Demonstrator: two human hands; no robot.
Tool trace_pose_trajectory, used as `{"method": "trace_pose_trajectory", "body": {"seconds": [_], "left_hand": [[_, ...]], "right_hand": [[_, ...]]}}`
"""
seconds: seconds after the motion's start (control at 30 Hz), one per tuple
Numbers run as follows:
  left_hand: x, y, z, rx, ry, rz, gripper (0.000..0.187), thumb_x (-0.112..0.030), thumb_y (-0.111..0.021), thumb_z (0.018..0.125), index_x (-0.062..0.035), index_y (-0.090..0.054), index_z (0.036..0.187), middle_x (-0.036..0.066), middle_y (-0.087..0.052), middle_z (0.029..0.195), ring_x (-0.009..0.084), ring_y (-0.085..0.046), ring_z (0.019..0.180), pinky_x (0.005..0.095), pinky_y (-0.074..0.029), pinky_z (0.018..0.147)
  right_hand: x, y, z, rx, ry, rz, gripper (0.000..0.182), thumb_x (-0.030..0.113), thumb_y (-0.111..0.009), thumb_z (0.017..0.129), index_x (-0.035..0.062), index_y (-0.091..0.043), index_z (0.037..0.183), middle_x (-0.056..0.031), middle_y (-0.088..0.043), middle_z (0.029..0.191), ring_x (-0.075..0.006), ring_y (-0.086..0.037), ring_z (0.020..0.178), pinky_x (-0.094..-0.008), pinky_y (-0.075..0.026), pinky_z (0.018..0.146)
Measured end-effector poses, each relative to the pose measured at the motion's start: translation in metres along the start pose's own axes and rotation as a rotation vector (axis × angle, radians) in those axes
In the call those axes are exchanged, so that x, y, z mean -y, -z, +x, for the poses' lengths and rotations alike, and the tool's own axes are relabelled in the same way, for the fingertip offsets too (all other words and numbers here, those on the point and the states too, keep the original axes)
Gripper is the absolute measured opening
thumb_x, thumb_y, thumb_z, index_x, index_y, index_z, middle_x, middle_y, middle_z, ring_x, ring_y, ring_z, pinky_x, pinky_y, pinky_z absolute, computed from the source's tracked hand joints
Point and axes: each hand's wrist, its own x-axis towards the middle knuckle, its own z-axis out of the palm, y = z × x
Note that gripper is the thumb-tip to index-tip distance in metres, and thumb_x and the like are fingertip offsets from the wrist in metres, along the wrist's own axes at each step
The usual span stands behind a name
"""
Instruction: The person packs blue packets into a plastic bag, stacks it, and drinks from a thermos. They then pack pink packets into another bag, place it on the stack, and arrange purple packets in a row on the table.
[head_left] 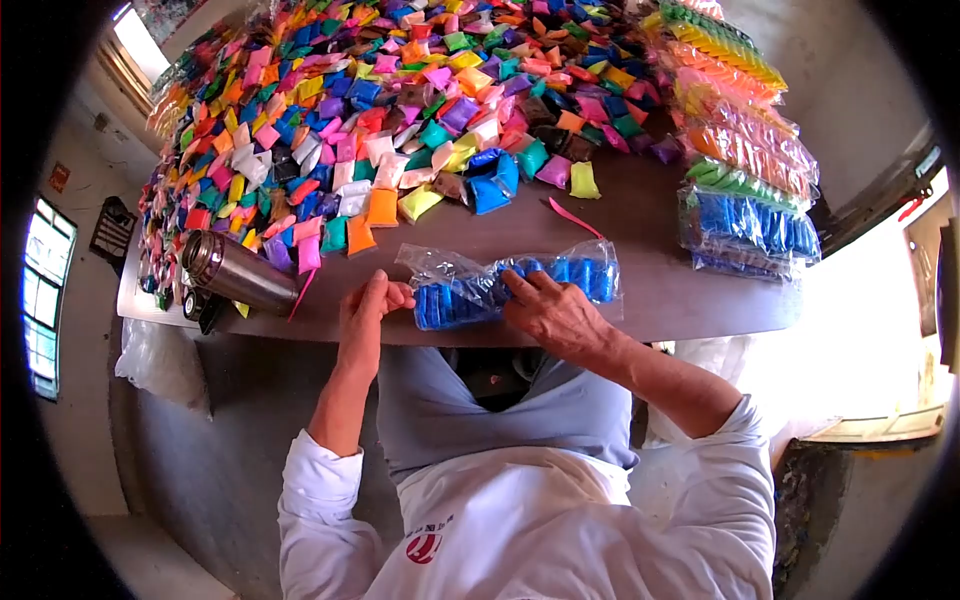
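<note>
A clear plastic bag filled with a row of small blue packets lies flat near the table's front edge. Its loose clear plastic is folded over the top side. My right hand rests across the middle of the bag, fingers bent and gripping it from above. Beside the bag's left end is my left hand, thumb raised apart from the fingers, whose tips reach the bag's edge. What lies beneath the right palm is hidden.
Loose packets of many colours cover the back and left of the table. Filled bags are stacked at the right. A steel flask lies tilted at the left edge. A pink strip lies behind the bag.
</note>
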Motion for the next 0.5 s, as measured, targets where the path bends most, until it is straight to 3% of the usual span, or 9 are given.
{"method": "trace_pose_trajectory", "body": {"seconds": [0.17, 0.23, 0.3, 0.5], "left_hand": [[-0.011, -0.007, 0.01, 0.041, 0.05, 0.06, 0.055, -0.055, -0.044, 0.092, -0.0055, -0.061, 0.078, 0.01, -0.065, 0.087, 0.0169, -0.06, 0.089, 0.0329, -0.044, 0.086], [-0.021, -0.017, 0.015, 0.041, 0.028, 0.16, 0.058, -0.059, -0.043, 0.091, -0.0055, -0.062, 0.079, 0.01, -0.064, 0.088, 0.0174, -0.06, 0.09, 0.0336, -0.044, 0.087], [-0.037, -0.028, 0.018, 0.108, -0.052, 0.464, 0.049, -0.05, -0.045, 0.094, -0.0065, -0.061, 0.078, 0.007, -0.063, 0.091, 0.0188, -0.058, 0.086, 0.0311, -0.04, 0.088], [-0.041, -0.037, 0.024, 0.106, -0.138, 0.463, 0.045, -0.039, -0.046, 0.096, -0.0018, -0.061, 0.075, 0.008, -0.065, 0.086, 0.0187, -0.06, 0.088, 0.0304, -0.042, 0.085]], "right_hand": [[-0.001, -0.001, 0.0, 0.014, 0.01, -0.02, 0.013, 0.004, -0.064, 0.076, 0.0074, -0.062, 0.088, -0.0146, -0.049, 0.123, -0.0247, -0.055, 0.098, -0.0301, -0.056, 0.056], [-0.004, -0.007, -0.001, 0.012, 0.047, -0.071, 0.02, 0.013, -0.063, 0.076, 0.0094, -0.063, 0.095, -0.0156, -0.049, 0.123, -0.0259, -0.055, 0.095, -0.0306, -0.055, 0.058], [-0.004, -0.007, -0.001, 0.029, 0.042, -0.066, 0.02, 0.013, -0.062, 0.076, 0.0096, -0.063, 0.096, -0.0158, -0.049, 0.123, -0.0262, -0.055, 0.096, -0.0308, -0.055, 0.058], [-0.007, -0.008, -0.004, -0.012, 0.038, -0.044, 0.024, 0.014, -0.062, 0.076, 0.0113, -0.063, 0.099, -0.0151, -0.049, 0.124, -0.0267, -0.056, 0.098, -0.0315, -0.056, 0.062]]}}
